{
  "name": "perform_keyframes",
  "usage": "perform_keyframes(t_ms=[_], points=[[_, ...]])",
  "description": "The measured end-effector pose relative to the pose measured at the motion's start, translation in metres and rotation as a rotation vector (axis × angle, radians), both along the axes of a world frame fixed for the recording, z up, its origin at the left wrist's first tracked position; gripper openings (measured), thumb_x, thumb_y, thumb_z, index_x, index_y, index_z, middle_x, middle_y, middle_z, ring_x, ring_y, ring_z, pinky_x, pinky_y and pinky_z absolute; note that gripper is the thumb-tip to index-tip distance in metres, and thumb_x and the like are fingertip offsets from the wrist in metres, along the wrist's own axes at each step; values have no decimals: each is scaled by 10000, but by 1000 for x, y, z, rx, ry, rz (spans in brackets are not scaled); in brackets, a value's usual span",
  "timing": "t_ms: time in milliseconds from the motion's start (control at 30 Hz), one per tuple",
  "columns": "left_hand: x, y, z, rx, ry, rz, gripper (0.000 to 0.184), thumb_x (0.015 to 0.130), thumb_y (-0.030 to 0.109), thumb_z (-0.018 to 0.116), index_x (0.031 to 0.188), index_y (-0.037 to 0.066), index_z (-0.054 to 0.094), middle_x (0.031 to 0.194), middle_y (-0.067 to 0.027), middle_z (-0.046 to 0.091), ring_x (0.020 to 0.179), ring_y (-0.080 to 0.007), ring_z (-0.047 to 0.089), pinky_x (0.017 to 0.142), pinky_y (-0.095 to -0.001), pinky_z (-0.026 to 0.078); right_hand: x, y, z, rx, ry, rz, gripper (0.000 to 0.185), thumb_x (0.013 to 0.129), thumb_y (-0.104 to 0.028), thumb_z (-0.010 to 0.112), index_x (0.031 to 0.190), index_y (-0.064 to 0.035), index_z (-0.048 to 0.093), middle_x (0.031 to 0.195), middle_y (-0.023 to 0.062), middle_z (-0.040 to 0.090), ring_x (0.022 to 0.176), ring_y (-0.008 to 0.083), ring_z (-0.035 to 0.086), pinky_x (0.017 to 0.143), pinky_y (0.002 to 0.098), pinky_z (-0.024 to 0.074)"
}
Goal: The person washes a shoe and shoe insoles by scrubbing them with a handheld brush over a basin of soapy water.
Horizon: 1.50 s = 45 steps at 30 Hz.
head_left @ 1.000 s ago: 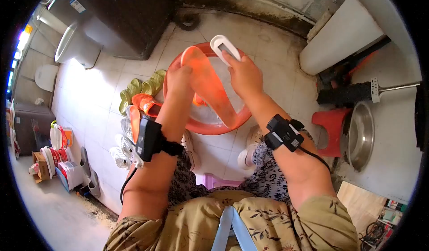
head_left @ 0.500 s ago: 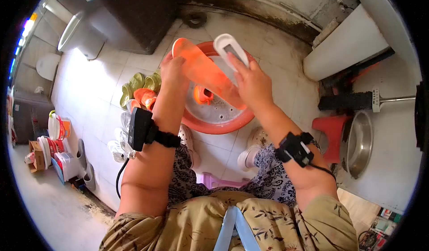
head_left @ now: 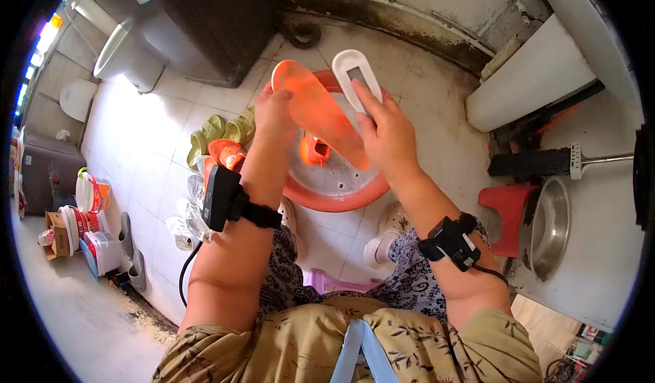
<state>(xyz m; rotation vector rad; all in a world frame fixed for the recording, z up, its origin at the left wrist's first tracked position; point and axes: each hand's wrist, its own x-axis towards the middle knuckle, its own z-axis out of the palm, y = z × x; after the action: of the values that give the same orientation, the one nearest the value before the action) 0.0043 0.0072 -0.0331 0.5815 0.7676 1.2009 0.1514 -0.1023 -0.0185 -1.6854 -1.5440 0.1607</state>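
Observation:
My left hand (head_left: 275, 115) grips an orange insole (head_left: 321, 113) near its upper end, and the insole slants down to the right over the basin. In my right hand (head_left: 390, 134) is a white scrubbing brush (head_left: 357, 76) with a grey inset, its top end pointing up. Its bristles are hidden from view. Below both hands, a red-orange basin (head_left: 334, 202) stands on the floor with greyish liquid in it and an orange shoe (head_left: 315, 151) inside.
Left of the basin are green shoes (head_left: 198, 147), an orange shoe (head_left: 226, 152) and silver shoes (head_left: 184, 225). A red stool (head_left: 503, 219) and a metal bowl (head_left: 550, 228) stand to the right. Buckets (head_left: 92, 193) are at far left.
The insole has tilted to a flatter slant than a second ago. My right hand has moved right and a little down with the brush. The orange shoe in the basin shows more.

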Motion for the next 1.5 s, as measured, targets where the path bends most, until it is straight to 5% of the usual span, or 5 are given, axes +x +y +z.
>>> perform_keyframes(t_ms=[200, 533, 1033, 1333, 1500], points=[[6, -11, 9, 64, 29, -142, 457, 736, -80, 370, 1184, -61, 455, 1113, -180, 556, 1010, -296, 578, 900, -398, 470, -17, 14, -14, -64, 234, 264, 451, 816, -204, 595, 1260, -251, 525, 829, 157, 574, 742, 339, 587, 688, 412, 475], [17, -25, 8, 66, 59, -160, 512, 722, -111, 331, 1220, -66, 443, 1157, -185, 541, 1066, -287, 557, 926, -374, 450, -8, 9, -11, -99, -156, 33, 393, 841, -194, 562, 1224, -282, 553, 830, 133, 553, 726, 321, 606, 647, 429, 489], [10, -28, 1, 32, 130, -137, 516, 705, -98, 350, 1211, -67, 449, 1144, -182, 549, 1064, -279, 560, 920, -360, 457, 11, 11, -13, -305, -172, -50, 402, 846, -194, 549, 1237, -286, 536, 843, 151, 557, 741, 325, 604, 659, 425, 494], [5, -22, -1, 117, 114, -271, 455, 720, -101, 359, 1157, -57, 480, 1090, -152, 571, 1009, -249, 580, 900, -344, 467, -7, 1, -5, -158, 10, 178, 432, 830, -196, 571, 1241, -318, 529, 891, 156, 561, 827, 336, 602, 690, 424, 496], [7, -27, 8, 96, 78, -284, 486, 704, -110, 347, 1166, -49, 484, 1086, -148, 574, 1023, -259, 574, 920, -343, 455, 15, 8, -30, -123, -145, 104, 442, 829, -191, 569, 1246, -330, 517, 926, 139, 577, 787, 343, 606, 677, 426, 499]])
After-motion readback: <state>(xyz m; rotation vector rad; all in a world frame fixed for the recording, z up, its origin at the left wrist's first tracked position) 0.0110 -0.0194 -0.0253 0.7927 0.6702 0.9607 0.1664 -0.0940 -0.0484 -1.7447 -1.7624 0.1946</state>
